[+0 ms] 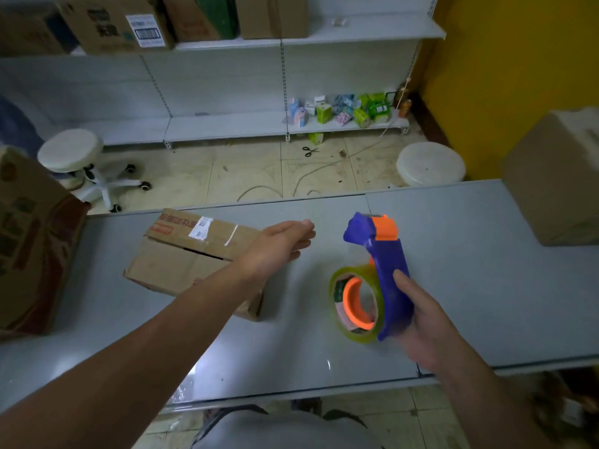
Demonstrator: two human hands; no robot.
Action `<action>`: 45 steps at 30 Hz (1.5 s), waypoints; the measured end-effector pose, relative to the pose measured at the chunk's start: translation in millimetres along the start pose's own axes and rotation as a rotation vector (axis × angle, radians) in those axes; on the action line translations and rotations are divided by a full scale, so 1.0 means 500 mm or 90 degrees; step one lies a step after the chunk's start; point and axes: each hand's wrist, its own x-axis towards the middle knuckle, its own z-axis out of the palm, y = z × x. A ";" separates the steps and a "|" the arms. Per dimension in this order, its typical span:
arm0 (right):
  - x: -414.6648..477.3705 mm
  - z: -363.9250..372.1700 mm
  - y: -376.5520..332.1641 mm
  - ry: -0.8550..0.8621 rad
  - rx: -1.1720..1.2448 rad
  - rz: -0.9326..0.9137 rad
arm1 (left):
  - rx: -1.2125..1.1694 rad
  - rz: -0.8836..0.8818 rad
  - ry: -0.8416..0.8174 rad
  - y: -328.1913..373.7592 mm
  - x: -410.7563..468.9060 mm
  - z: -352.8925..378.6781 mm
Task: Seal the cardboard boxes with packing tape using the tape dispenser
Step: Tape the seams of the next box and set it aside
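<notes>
Two grips in view. Status of each? (desk)

My right grip [424,328] is wrapped round the handle of the blue-and-orange tape dispenser [389,270], cutter end pointing away from me, apparently held above the table [470,270]. My left grip [275,244] is flat with fingers straight and holds nothing. It is out over the table, just past the right end of the small cardboard box [181,260]. (me)

Where's the box, and how will it handle? (desk)

It lies left of centre on the table, skewed. The top flaps are down, but a dark gap [204,252] shows along the seam. My read: light, with worn, soft walls, so it may skid or sag under the dispenser. I'd press the flat left grip on a flap beside the seam, not on the gap. The tape roll [335,296] looks clear and slick, so I'd hold the handle only. (me)

Room to move? (desk)

There's bare table between box and dispenser, and more to the right, up to the big brown carton [551,183]. A printed carton [29,241] stands near the box's left side. The box's far end sits near the table's back edge. I judge strokes toward me are safest. (me)
</notes>
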 end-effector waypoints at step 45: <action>0.007 0.074 0.065 -0.133 0.099 0.125 | 0.136 -0.169 0.054 0.017 -0.020 -0.014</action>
